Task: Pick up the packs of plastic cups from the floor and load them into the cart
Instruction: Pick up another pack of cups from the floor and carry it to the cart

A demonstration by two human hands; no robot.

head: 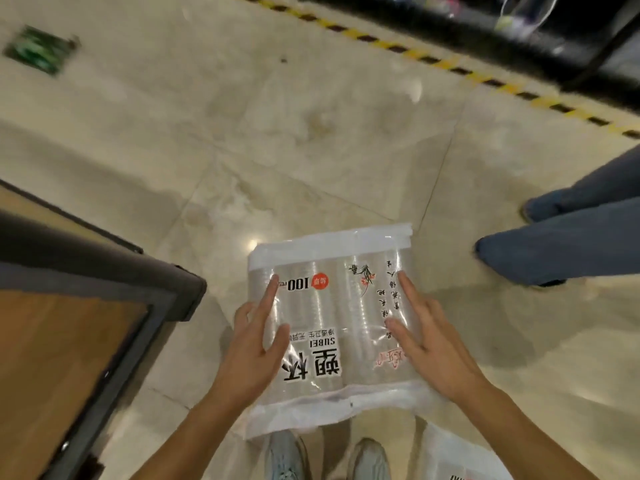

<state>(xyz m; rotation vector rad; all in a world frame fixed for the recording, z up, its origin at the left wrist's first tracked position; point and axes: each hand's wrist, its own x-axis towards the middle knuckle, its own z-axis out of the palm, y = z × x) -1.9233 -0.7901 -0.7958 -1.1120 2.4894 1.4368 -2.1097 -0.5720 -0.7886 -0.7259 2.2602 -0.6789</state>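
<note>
Two of my hands clamp one pack of plastic cups [332, 323] above the floor [311, 133]: left hand [251, 344] and right hand [427, 344], fingers spread, beside the cart [104, 278].

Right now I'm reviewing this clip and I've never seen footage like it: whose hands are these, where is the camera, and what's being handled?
There is no machine here. The single picture comes from a wide-angle camera worn on a person's head, looking down, so the two bare arms reaching in from the bottom are the wearer's own. The left hand and right hand press on opposite sides of a clear pack of plastic cups, holding it above the pale tiled floor and the wearer's shoes. At the left edge is a corner of the cart, dark-framed with a wooden deck. Part of another pack shows at the bottom right. The blue trouser legs at the right belong to a bystander.
</note>
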